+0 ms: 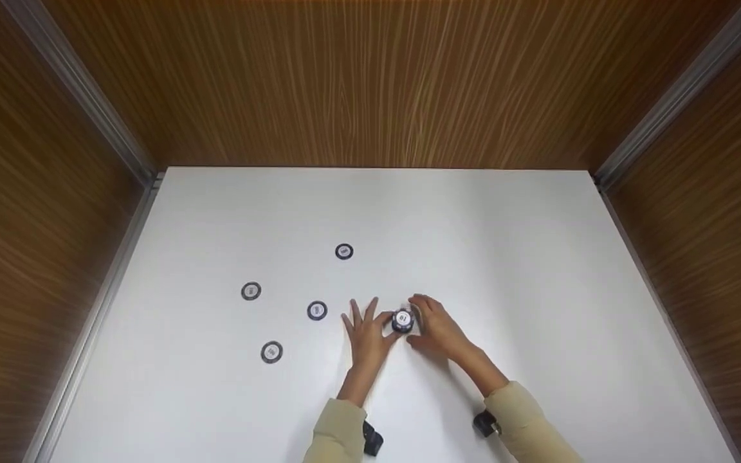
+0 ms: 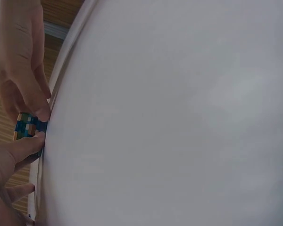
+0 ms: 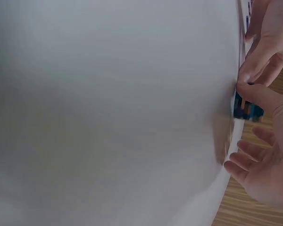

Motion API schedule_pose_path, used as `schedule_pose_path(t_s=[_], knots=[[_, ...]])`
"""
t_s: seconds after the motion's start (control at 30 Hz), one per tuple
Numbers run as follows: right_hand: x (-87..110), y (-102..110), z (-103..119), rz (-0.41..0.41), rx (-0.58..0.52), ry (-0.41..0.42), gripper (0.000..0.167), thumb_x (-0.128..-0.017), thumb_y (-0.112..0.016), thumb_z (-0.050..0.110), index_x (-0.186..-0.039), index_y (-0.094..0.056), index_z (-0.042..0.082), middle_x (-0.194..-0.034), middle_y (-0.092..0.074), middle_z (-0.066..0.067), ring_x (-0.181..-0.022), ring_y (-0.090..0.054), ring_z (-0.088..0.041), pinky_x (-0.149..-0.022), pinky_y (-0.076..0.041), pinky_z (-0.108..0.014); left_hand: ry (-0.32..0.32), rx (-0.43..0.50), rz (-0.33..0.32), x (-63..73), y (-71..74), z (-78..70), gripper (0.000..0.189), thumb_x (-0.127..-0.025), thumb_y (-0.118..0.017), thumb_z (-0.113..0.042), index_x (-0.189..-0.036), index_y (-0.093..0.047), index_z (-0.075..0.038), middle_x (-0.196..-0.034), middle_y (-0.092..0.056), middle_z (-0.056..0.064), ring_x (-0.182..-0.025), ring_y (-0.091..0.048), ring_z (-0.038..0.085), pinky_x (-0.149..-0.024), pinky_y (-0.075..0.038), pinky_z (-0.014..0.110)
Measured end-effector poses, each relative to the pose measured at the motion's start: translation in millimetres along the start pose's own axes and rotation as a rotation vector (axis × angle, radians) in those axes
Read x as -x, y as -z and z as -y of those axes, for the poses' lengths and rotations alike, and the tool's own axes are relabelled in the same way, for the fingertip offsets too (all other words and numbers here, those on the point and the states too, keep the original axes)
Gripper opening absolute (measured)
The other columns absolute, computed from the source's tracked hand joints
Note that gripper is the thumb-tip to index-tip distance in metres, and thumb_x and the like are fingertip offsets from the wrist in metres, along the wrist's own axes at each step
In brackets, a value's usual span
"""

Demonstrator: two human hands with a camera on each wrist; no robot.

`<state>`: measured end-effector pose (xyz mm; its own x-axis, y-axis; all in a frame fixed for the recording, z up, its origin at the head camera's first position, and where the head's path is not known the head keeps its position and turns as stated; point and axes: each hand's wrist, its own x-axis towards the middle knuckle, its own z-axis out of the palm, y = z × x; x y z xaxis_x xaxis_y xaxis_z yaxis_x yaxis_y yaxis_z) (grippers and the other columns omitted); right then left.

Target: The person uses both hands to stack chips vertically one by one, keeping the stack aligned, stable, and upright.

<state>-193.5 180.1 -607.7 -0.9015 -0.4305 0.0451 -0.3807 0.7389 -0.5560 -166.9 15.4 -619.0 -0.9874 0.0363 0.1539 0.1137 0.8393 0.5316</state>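
A stack of poker chips, its top chip dark-rimmed with a white centre, stands upright on the white table. My left hand pinches it from the left between thumb and index finger, the other fingers spread out. From the right, my right hand reaches around the stack, thumb and fingers apart and a gap showing beside the chips. In the left wrist view the stack shows blue and tan edge blocks. The right wrist view has the right thumb overlapping the stack while its fingers stand apart.
Single poker chips lie flat to the left: one farther back, one at far left, one nearer the hands and one closer to me. Wood-grain panels enclose the white table at the back and sides.
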Motion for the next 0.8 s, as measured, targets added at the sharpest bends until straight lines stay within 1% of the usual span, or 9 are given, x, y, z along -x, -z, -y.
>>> schedule_pose_path(t_s=[0.07,0.2,0.3,0.47,0.6,0.8], knots=[[-0.8,1.3,-4.1,0.004,-0.021,0.004,0.064,-0.068,-0.080,0.012,-0.123,-0.048,-0.002,-0.131,-0.042,-0.022,-0.124,-0.034,-0.041,-0.101,-0.030,-0.051,0.004,0.000,0.004,-0.5,0.2,0.2,0.039,-0.069,-0.076,-0.038,-0.102,-0.069,-0.018,-0.133,-0.048,0.012,-0.127,-0.021,0.050,-0.098,-0.013,0.067],[-3.7,1.4,-10.8,-0.013,-0.075,0.079,0.049,-0.070,-0.078,0.011,-0.113,-0.058,-0.001,-0.131,-0.044,-0.021,-0.126,-0.031,-0.041,-0.100,-0.028,-0.055,0.000,0.002,-0.006,-1.0,-0.3,0.0,0.039,-0.067,-0.077,-0.037,-0.101,-0.069,-0.018,-0.132,-0.049,0.012,-0.127,-0.022,0.051,-0.098,-0.014,0.067],[-5.8,-0.4,-15.1,-0.013,-0.124,0.115,0.044,-0.070,-0.077,0.009,-0.110,-0.061,0.001,-0.133,-0.044,-0.019,-0.128,-0.029,-0.040,-0.101,-0.025,-0.056,-0.005,0.008,-0.008,-0.7,-0.1,-0.1,0.039,-0.067,-0.077,-0.036,-0.100,-0.069,-0.019,-0.131,-0.049,0.012,-0.127,-0.022,0.051,-0.098,-0.014,0.068],[-6.6,-3.8,-20.1,-0.015,-0.175,0.153,0.045,-0.070,-0.078,0.011,-0.111,-0.062,0.003,-0.135,-0.043,-0.017,-0.130,-0.026,-0.040,-0.101,-0.022,-0.059,-0.012,0.011,-0.010,-0.2,-0.7,0.1,0.038,-0.067,-0.078,-0.035,-0.100,-0.069,-0.018,-0.131,-0.049,0.013,-0.126,-0.022,0.051,-0.097,-0.014,0.068],[-7.1,-6.0,-23.6,-0.035,-0.183,0.180,0.045,-0.070,-0.079,0.014,-0.110,-0.062,0.003,-0.134,-0.044,-0.017,-0.129,-0.027,-0.041,-0.100,-0.022,-0.060,-0.015,0.015,-0.007,-0.4,-0.2,-0.5,0.038,-0.067,-0.078,-0.035,-0.100,-0.069,-0.018,-0.131,-0.049,0.013,-0.126,-0.022,0.052,-0.097,-0.014,0.069],[-9.8,-5.3,-24.5,-0.036,-0.186,0.174,0.044,-0.071,-0.078,0.015,-0.111,-0.062,0.004,-0.134,-0.044,-0.016,-0.130,-0.026,-0.039,-0.103,-0.020,-0.057,0.004,0.009,0.022,-0.4,1.0,-0.8,0.042,-0.069,-0.077,-0.036,-0.104,-0.068,-0.016,-0.133,-0.047,0.012,-0.128,-0.021,0.050,-0.099,-0.012,0.067]])
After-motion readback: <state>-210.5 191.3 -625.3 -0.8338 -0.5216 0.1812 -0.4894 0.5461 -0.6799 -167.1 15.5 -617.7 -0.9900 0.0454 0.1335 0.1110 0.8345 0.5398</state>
